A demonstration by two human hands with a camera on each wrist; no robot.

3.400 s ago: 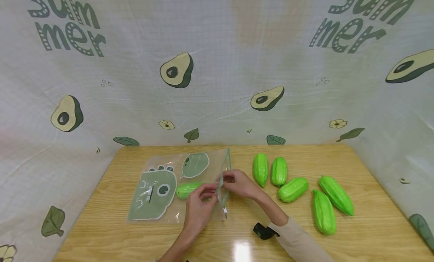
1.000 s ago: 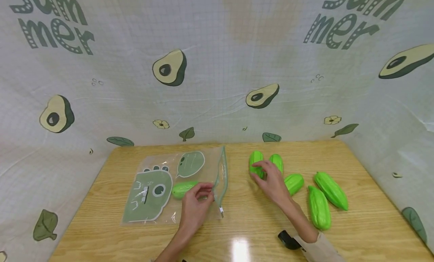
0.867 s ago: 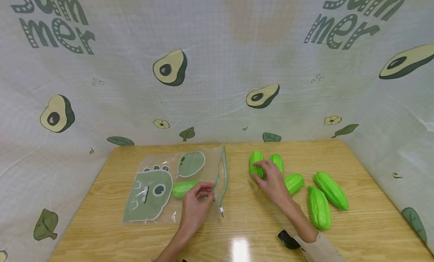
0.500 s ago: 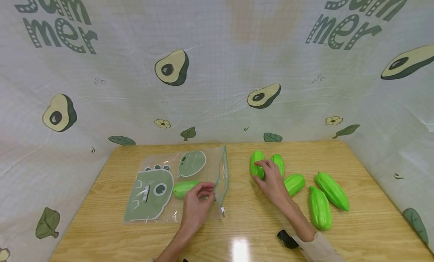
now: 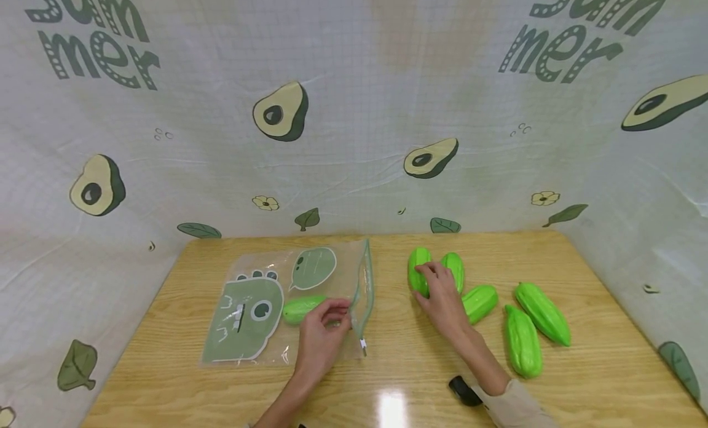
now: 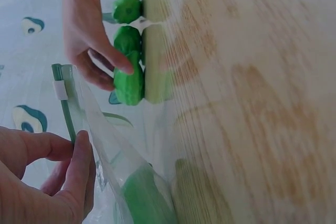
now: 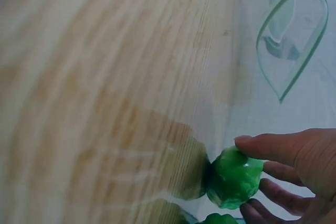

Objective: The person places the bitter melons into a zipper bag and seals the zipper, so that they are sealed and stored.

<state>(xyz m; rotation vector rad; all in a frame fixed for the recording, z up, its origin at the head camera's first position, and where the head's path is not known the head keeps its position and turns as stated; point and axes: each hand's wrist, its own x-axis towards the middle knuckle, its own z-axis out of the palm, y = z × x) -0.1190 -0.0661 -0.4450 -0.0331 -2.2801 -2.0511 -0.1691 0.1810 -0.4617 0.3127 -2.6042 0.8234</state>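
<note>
A clear zip bag (image 5: 243, 329) with a green dinosaur print lies flat on the left, its green-edged mouth gaping to the right. One bright green ridged gourd (image 5: 298, 310) is inside it. My left hand (image 5: 321, 342) pinches the near side of the bag's mouth between thumb and fingers; the left wrist view shows the green zip strip (image 6: 67, 114) there. Over at the back middle, my right hand (image 5: 442, 302) has its thumb and fingers around another green gourd (image 5: 418, 273) standing on the table. In the right wrist view the thumb lies against that gourd (image 7: 233, 182).
Several more green gourds lie to the right: one (image 5: 453, 271) behind the right hand, one (image 5: 480, 302) beside the wrist, and a pair (image 5: 523, 342) farther right. A patterned cloth (image 5: 354, 139) hangs behind the wooden table (image 5: 409, 366).
Earlier both hands were at the bag's mouth. The right hand has since moved right to the back gourd and shifted slightly there. The left hand keeps its pinch on the bag.
</note>
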